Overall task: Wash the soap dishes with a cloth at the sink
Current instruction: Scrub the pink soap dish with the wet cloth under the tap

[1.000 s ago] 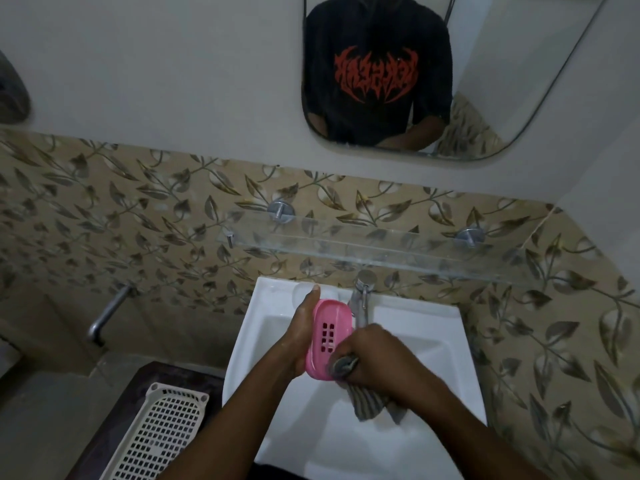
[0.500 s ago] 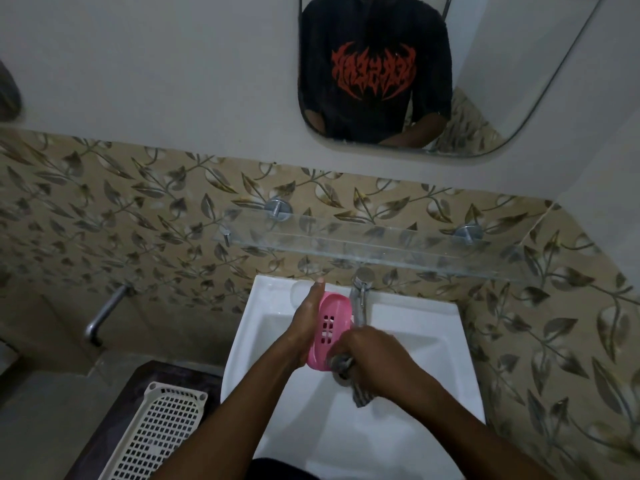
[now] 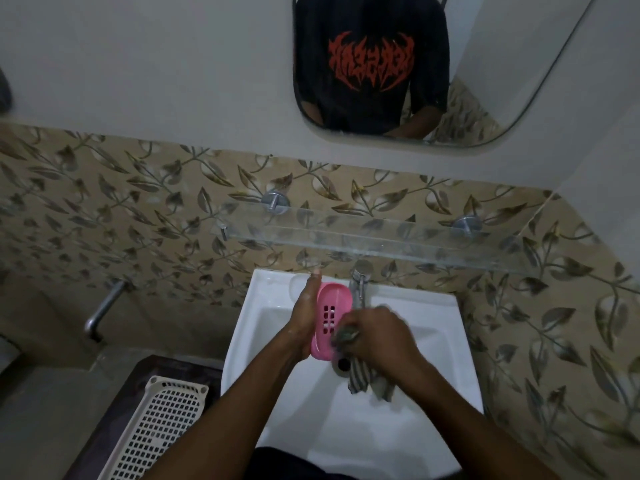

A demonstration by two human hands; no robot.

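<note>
1. Left hand (image 3: 304,317) holds pink soap dish (image 3: 330,320) on edge over sink (image 3: 433,341), near back rim, fingers flat along its back.
2. Right hand (image 3: 375,336) fist-gripped on grey cloth (image 3: 360,375), pressed vs dish's lower front.
3. Tap (image 3: 360,280) just behind.

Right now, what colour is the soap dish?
Pink soap dish, clearest in the head view.

Count: one pink soap dish (image 3: 331,320), one striped cloth (image 3: 360,375), one white sink (image 3: 433,341), one tap (image 3: 360,282), one white perforated basket (image 3: 156,431), one glass shelf (image 3: 381,244), one mirror (image 3: 485,81), two hands.
</note>
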